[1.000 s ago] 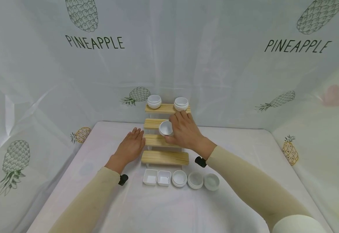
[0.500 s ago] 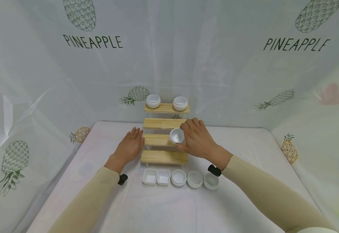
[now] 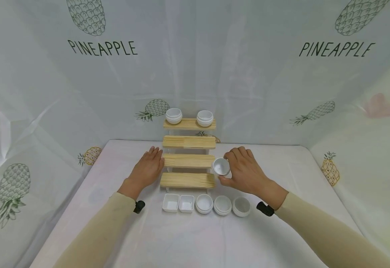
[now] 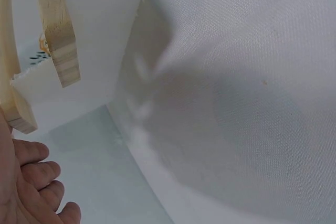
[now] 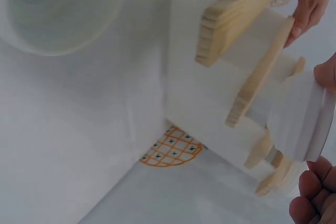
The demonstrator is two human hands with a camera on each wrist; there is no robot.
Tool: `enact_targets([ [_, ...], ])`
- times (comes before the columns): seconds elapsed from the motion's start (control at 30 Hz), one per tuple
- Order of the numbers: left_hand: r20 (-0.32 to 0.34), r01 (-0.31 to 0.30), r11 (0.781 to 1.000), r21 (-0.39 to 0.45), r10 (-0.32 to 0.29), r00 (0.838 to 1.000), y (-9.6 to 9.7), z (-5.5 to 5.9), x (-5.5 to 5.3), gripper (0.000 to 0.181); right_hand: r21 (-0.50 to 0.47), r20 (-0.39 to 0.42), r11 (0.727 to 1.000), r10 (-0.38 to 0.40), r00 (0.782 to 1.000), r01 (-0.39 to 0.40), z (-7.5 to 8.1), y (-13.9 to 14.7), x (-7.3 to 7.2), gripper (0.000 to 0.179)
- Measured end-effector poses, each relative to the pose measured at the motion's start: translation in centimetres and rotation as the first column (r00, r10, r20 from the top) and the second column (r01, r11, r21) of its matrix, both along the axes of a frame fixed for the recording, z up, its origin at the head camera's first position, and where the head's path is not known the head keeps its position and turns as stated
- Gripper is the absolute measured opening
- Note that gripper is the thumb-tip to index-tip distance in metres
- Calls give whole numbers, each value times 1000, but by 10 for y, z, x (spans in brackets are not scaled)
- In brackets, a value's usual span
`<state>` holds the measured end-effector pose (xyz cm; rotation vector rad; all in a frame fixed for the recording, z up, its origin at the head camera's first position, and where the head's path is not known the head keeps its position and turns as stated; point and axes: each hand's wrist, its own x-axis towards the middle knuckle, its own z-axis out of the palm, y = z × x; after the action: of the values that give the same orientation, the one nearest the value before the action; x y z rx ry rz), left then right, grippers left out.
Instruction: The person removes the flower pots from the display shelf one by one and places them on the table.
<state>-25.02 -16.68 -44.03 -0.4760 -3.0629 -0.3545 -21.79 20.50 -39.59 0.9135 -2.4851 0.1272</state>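
My right hand pinches a small white round bowl between thumb and fingers, just off the right side of a four-step wooden display stand. In the right wrist view that bowl shows side-on, with fingertips at its rim. My left hand lies with straight fingers along the stand's left side, seeming to touch a step's end. The left wrist view shows its fingers by a wooden board. Two white round bowls, one left and one right, stand on the top step.
In front of the stand runs a row of white dishes: a square dish, a smaller square one and several round bowls. A pineapple-print cloth hangs behind the white-covered table.
My right hand has carried the bowl from over the stand's second step rightward and down, past the stand's right edge. The left hand has stayed beside the stand.
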Motion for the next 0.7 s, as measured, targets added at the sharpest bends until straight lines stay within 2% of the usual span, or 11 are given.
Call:
enact_targets([
  [0.33, 10, 0, 1000, -6, 0, 1000, -2, -2, -2, 63, 7, 12, 999, -45, 999, 45, -19, 44, 20, 59],
  [0.7, 29, 0, 1000, 13, -1, 1000, -2, 0, -1, 62, -14, 51, 999, -49, 997, 50, -38, 94, 42, 54],
])
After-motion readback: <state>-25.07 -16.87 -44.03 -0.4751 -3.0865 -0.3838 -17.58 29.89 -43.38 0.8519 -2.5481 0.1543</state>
